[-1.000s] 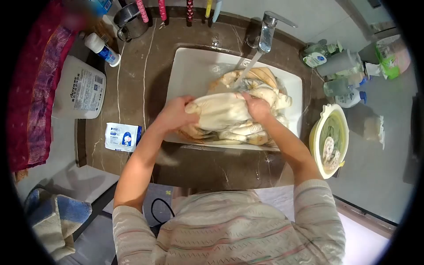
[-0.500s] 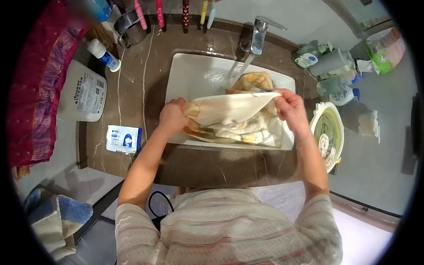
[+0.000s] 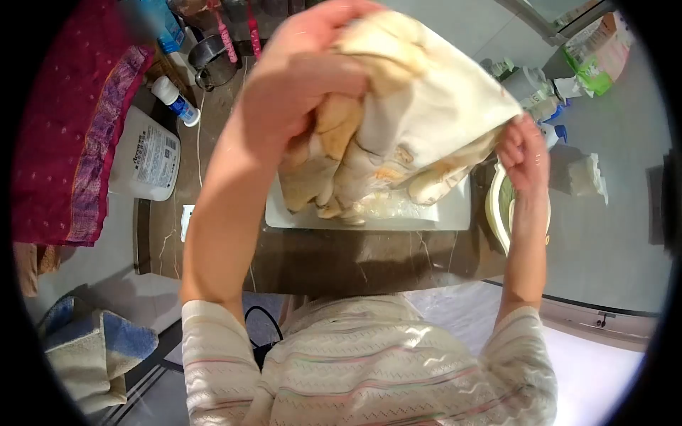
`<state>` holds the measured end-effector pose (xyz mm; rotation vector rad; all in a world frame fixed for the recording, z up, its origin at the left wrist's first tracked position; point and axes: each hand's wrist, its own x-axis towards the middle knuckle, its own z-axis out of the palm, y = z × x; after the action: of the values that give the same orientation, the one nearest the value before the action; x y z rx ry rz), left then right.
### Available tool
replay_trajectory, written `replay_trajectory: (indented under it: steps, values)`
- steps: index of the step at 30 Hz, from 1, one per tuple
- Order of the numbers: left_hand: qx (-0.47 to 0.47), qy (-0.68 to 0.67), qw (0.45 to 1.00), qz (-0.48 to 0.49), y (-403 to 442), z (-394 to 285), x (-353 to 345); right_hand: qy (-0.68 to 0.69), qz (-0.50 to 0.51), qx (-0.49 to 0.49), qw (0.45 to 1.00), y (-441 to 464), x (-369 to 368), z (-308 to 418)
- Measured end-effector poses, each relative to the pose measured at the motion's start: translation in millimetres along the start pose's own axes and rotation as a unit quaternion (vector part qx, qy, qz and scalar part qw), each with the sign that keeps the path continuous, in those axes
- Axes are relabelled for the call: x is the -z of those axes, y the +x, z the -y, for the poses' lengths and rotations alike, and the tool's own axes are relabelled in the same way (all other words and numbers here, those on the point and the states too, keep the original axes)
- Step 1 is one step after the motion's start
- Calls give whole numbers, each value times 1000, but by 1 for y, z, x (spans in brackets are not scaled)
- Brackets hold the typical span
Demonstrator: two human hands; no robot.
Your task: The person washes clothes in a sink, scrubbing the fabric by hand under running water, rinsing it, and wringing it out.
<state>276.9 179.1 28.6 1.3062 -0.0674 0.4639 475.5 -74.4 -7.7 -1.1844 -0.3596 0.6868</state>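
Note:
A wet white cloth with yellow-brown patterned patches (image 3: 426,106) hangs stretched between my two hands, lifted above the white sink (image 3: 455,213). My left hand (image 3: 305,78) is high up near the camera, its fingers wrapped round the bunched left part of the cloth. At the cloth's right corner, my right hand (image 3: 526,149) pinches the edge. Folds of the fabric droop toward the sink's front, and some water shows in the basin below. The faucet and most of the basin are hidden behind the cloth.
Right of the sink stands a pale green-and-white basin (image 3: 497,206); bottles (image 3: 529,89) crowd behind it. To the left are a large white jug (image 3: 145,156), a white-and-blue tube (image 3: 176,101) and a metal cup (image 3: 212,62). A maroon cloth (image 3: 64,128) hangs at far left.
Both hands have raised the cloth up out of the sink toward the camera, the left hand much higher. The right hand has moved right and slightly up.

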Motion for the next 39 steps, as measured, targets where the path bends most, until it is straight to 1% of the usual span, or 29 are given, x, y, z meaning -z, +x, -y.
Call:
replay_trajectory:
  steps: [1,2,3,4,5,6,7,8,9,10,11,12,14,16,17,19,20,22,23,26,29,32,35,36,38,39]
  values:
    - [12,-4,999,36,7,2,-7,-4,-27,-31,999,1,15,-17]
    - [20,-1,996,92,20,22,-5,-8,-54,-61,997,4,32,-36]
    - [72,-49,984,155,32,46,-1,-75,-68,-107,989,8,58,-56]
    - [126,-54,975,174,40,77,2,-143,-83,-152,975,13,80,-75]
    - [181,-6,968,171,40,97,1,-283,-68,-189,938,15,88,-86]
    - [195,126,964,127,37,122,2,-416,-52,-222,881,18,97,-96]
    - [168,359,915,70,33,172,13,-548,-28,-201,811,23,111,-106]
    - [201,474,855,64,23,175,13,-589,-52,-82,802,31,115,-115]
    - [232,581,778,59,7,177,12,-619,-78,36,781,41,112,-127]
    - [268,556,782,84,-7,184,18,-639,-103,152,747,46,105,-140]
    - [303,530,785,110,-20,196,21,-620,-113,122,767,45,73,-137]
    - [326,572,743,122,-34,212,15,-600,-124,93,785,44,35,-136]
    - [364,648,655,138,-55,242,8,-676,-72,153,717,54,10,-185]
    - [379,657,637,140,-57,259,10,-737,28,87,670,55,15,-223]
    - [387,659,629,140,-57,266,13,-749,23,108,653,61,31,-247]
    - [352,652,662,110,-59,279,23,-771,17,150,618,73,65,-296]
    - [334,648,678,95,-60,285,27,-779,8,154,608,78,72,-307]
    - [352,647,669,98,-55,292,29,-793,-10,164,586,86,75,-320]
    - [361,646,666,97,-53,295,29,-786,-6,141,602,89,77,-324]
    - [345,616,706,51,-54,300,28,-802,-19,220,555,101,88,-344]
    - [358,636,680,68,-49,285,25,-675,-1,95,732,106,89,-348]
    - [338,562,755,-8,-69,270,33,-738,-3,143,659,105,82,-339]
    - [355,629,691,-26,-92,250,31,-620,-42,196,759,115,94,-350]
    - [380,578,721,-42,-92,256,37,-600,-22,138,787,115,88,-344]
    - [424,457,779,-68,-93,283,46,-563,20,17,826,102,72,-305]
    - [448,384,804,-76,-93,286,46,-542,-20,-88,836,79,15,-249]
